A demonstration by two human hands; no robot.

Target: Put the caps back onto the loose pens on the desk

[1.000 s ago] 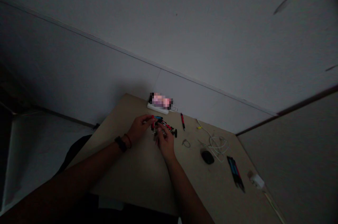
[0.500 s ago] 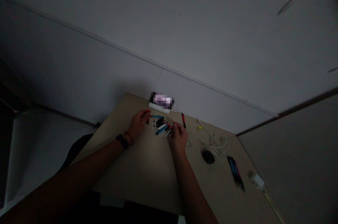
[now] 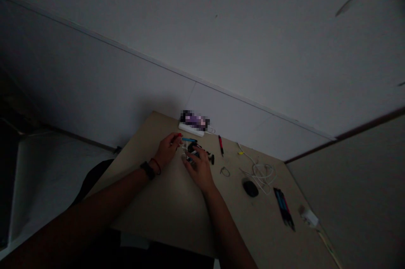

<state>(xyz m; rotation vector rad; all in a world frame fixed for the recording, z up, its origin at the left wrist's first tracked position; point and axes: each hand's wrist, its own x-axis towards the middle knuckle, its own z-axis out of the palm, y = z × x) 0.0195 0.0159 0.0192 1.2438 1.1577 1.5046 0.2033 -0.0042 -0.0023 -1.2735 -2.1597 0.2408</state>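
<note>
My left hand (image 3: pixel 167 149) is closed, thumb and fingers pinched on a red pen (image 3: pixel 179 134) of which only the end shows. To its right, my right hand (image 3: pixel 200 169) reaches over a pile of pen parts (image 3: pixel 190 147) with its fingers apart, touching the pile. White sticks, black pieces and bits of blue show in that pile, partly covered by the fingers. A light blue pen piece (image 3: pixel 189 139) lies along the pile's far edge, close to the left fingertips.
A phone (image 3: pixel 195 120) leans on a white block (image 3: pixel 191 129) by the wall. Farther right are a red and black pen (image 3: pixel 220 145), a small loop (image 3: pixel 225 171), a white cable (image 3: pixel 264 174), a black mouse (image 3: pixel 250 187), several grouped pens (image 3: pixel 284 209) and a white plug (image 3: pixel 309 217).
My right hand has moved left from the pile's right side to lie over it, its pinch opened into spread fingers. My left hand stays nearly in place with the red pen.
</note>
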